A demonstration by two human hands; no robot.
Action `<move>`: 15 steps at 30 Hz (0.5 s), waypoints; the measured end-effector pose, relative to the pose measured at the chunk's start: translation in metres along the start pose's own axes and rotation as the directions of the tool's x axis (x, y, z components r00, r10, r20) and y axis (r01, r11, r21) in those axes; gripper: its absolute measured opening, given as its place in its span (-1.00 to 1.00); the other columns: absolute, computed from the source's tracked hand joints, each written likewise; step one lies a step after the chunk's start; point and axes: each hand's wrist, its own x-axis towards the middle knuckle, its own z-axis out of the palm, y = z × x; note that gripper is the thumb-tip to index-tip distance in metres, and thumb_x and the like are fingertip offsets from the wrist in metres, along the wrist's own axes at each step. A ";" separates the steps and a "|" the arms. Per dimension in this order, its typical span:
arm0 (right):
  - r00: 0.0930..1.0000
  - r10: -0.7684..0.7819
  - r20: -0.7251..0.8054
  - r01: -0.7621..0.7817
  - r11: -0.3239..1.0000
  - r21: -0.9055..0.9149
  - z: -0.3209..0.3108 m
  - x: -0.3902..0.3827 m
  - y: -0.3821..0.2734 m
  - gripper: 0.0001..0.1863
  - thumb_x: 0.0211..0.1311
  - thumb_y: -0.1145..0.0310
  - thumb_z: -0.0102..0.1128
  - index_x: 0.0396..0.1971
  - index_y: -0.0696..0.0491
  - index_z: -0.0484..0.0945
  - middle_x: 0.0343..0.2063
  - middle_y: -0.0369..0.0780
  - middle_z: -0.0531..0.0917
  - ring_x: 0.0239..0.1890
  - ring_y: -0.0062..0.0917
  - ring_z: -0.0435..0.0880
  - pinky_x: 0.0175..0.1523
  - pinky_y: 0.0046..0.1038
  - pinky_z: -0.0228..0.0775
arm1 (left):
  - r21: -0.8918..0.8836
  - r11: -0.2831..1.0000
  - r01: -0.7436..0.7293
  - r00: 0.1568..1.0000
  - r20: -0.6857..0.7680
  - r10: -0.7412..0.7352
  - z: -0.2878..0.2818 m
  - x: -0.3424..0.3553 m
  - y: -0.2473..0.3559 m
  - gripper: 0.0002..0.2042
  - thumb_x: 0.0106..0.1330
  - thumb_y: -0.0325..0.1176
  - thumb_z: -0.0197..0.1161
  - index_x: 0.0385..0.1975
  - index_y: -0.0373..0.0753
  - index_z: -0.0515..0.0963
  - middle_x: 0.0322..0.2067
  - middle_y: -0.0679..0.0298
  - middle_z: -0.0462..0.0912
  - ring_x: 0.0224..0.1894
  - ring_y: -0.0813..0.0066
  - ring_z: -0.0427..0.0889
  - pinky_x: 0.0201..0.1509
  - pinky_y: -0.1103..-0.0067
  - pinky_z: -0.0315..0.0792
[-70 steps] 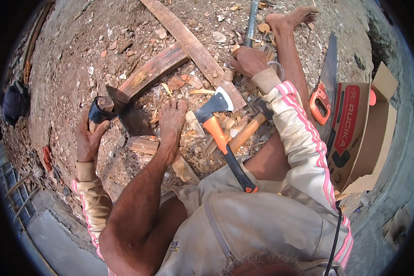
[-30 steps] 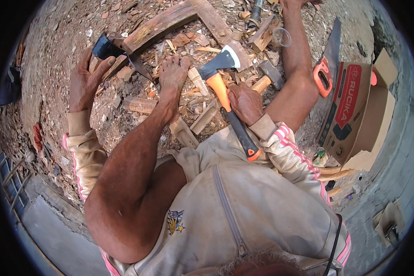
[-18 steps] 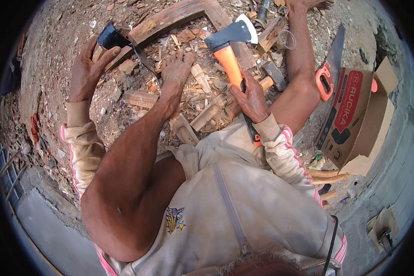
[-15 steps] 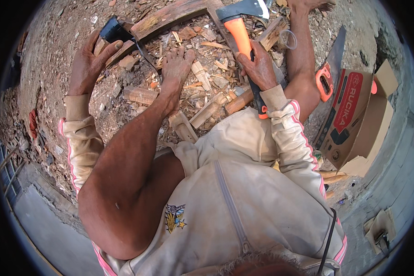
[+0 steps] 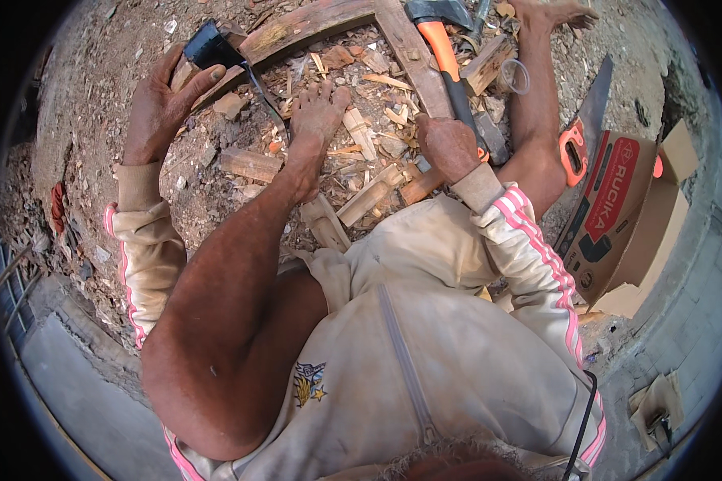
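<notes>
My right hand (image 5: 449, 144) is closed around the handle of an axe (image 5: 445, 56). The handle is orange with a black grip, and the grey head points away from me at the top edge. My left hand (image 5: 162, 103) grips a dark block (image 5: 210, 46) at the near end of a long wooden plank (image 5: 313, 22). My bare left foot (image 5: 317, 112) rests on a heap of split wood pieces (image 5: 369, 180) between the two hands. My right leg (image 5: 537, 120) stretches out beside the axe.
A hand saw (image 5: 578, 140) with an orange handle lies to the right against a red and brown cardboard box (image 5: 626, 208). Wood chips and short offcuts (image 5: 249, 164) cover the dirt ground. A concrete block wall (image 5: 698, 321) runs along the right.
My right hand came back from the far ground, took hold of the axe on my lap and carried it forward, so its head is now at the top edge. The left hand keeps its grip.
</notes>
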 end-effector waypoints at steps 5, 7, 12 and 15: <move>0.997 0.076 0.028 -0.072 0.992 -0.106 0.040 -0.008 0.000 -0.88 0.20 0.45 0.13 -0.27 0.11 0.50 -0.54 -0.02 0.71 -0.44 -0.14 0.78 -0.42 -0.14 0.58 | -0.004 1.000 0.012 1.000 0.002 -0.012 -0.002 -0.006 0.009 -0.32 0.20 0.10 0.50 0.15 -0.32 0.58 -0.18 0.15 0.77 -0.15 0.40 0.75 -0.05 0.44 0.60; 0.995 0.097 0.030 -0.094 0.992 -0.085 0.039 -0.006 0.001 -0.88 0.21 0.43 0.14 -0.26 0.09 0.50 -0.54 -0.03 0.71 -0.45 -0.14 0.77 -0.42 -0.12 0.57 | -0.003 0.999 0.033 0.999 0.025 -0.033 -0.008 -0.006 0.014 -0.37 0.19 0.10 0.50 0.11 -0.24 0.61 -0.27 0.20 0.77 -0.22 0.46 0.74 -0.11 0.49 0.59; 0.995 0.083 -0.062 -0.081 0.996 0.038 0.029 -0.013 0.004 -0.82 0.21 0.31 0.19 -0.21 0.01 0.52 -0.51 -0.03 0.71 -0.49 -0.11 0.74 -0.42 -0.08 0.55 | -0.036 0.998 0.046 0.998 0.047 -0.044 -0.013 -0.010 0.015 -0.44 0.22 -0.06 0.51 0.14 -0.25 0.57 -0.13 0.29 0.71 -0.11 0.53 0.62 0.06 0.52 0.48; 0.998 0.057 -0.015 -0.055 0.992 0.111 0.021 -0.012 0.006 -0.75 0.20 0.29 0.20 -0.14 0.01 0.56 -0.45 -0.02 0.71 -0.43 -0.13 0.73 -0.34 -0.08 0.55 | -0.039 0.991 0.125 0.991 0.061 -0.123 -0.017 -0.013 0.020 -0.44 0.22 -0.08 0.51 0.14 -0.25 0.57 -0.12 0.31 0.70 -0.09 0.56 0.61 0.05 0.52 0.48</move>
